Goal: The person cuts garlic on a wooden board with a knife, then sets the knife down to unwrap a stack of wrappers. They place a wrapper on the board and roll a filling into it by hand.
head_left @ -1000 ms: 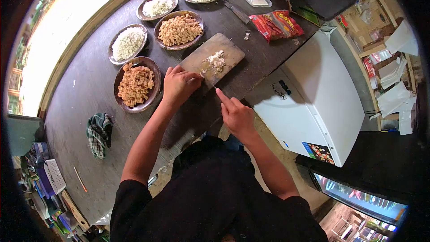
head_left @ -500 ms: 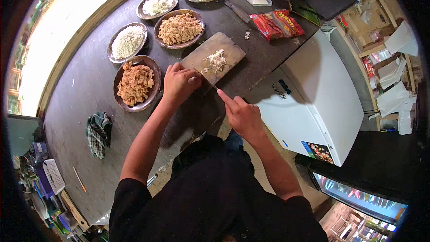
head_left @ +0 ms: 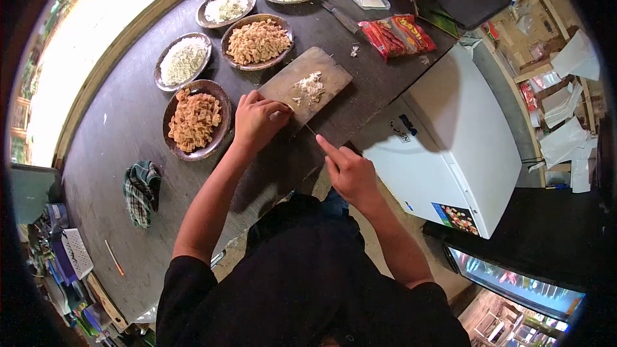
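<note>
Knife (head_left: 310,129) clasped in our right hand (head_left: 350,170) has slid toward us at the near corner of the chopping board (head_left: 319,63) bearing pale shreds (head_left: 311,88), suggesting a slicing stroke, while our left hand (head_left: 258,122) stays alongside, its grip hidden.

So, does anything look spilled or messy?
Maybe a little: pale scraps lie on the table beside the red packet, away from the cutting board, where a similar-looking pale pile sits. The cloth is crumpled too.
</note>
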